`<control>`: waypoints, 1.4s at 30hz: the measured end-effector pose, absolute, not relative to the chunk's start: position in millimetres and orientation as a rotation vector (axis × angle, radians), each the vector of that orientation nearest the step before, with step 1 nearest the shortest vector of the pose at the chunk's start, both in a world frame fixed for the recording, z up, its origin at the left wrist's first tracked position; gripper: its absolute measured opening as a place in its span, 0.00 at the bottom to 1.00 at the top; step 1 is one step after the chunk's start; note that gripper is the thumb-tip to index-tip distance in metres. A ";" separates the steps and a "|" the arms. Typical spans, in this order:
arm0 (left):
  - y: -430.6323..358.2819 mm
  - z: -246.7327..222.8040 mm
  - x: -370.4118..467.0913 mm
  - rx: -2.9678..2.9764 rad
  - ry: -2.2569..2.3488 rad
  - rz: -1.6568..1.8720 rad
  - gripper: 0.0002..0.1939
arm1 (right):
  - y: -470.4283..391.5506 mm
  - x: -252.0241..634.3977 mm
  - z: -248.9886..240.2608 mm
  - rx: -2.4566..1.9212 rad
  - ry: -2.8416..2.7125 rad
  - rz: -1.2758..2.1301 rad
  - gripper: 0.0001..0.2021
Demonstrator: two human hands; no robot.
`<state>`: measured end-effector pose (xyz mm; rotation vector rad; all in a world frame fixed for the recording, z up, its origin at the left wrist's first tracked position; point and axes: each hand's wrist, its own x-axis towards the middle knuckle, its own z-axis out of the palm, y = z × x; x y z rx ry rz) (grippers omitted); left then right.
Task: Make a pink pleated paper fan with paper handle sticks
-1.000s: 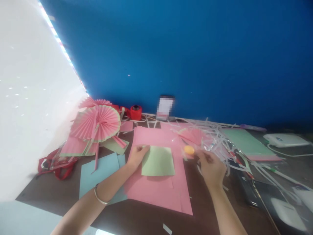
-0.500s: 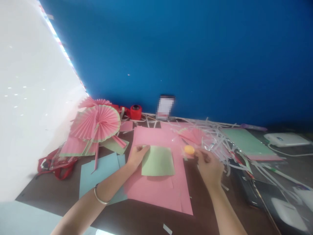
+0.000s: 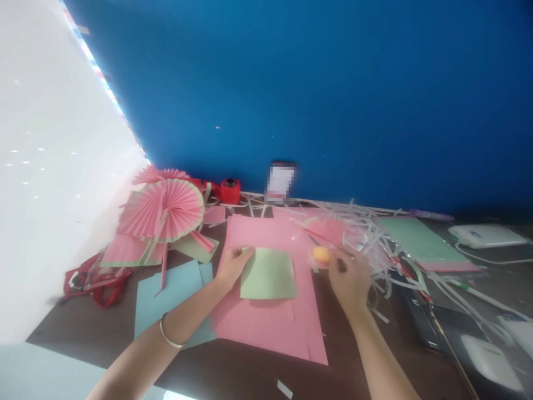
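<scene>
A light green paper square (image 3: pixel 268 273) lies over large pink sheets (image 3: pixel 266 333). My left hand (image 3: pixel 235 266) pinches the square at its upper left corner, thumb on top. My right hand (image 3: pixel 350 278) is to the right of the pink sheets, its fingers curled and pressed together beside a small orange-yellow round object (image 3: pixel 321 254). Whatever is between those right fingertips is too blurred to make out. A pink folded piece (image 3: pixel 327 229) lies just beyond the round object, partly among white paper strips (image 3: pixel 370 230).
Pink pleated fans (image 3: pixel 179 205) stand at the back left, near a red tape roll (image 3: pixel 230 191). Blue sheets (image 3: pixel 166 291) lie under my left forearm. At the right are green sheets (image 3: pixel 420 239), a white device (image 3: pixel 485 236) and a dark device (image 3: pixel 449 328).
My right hand has shifted slightly left, closer to the orange-yellow object. My left hand and the green square look unchanged.
</scene>
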<state>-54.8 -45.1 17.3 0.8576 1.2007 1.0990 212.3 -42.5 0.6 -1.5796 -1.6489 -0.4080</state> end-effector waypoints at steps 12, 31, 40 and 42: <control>-45.4 16.0 -54.7 0.851 1.183 1.111 0.20 | -48.4 210.2 5.1 -1.621 -1.750 -0.501 0.11; -46.5 18.8 -54.6 0.874 1.175 1.118 0.19 | -52.4 209.9 11.9 -1.610 -1.675 -0.560 0.10; -45.4 13.6 -54.9 0.872 1.183 1.076 0.18 | -47.7 216.0 22.2 -1.633 -1.631 -0.588 0.12; -46.1 14.4 -54.6 0.866 1.154 1.060 0.18 | -39.6 218.2 33.4 -1.623 -1.686 -0.630 0.14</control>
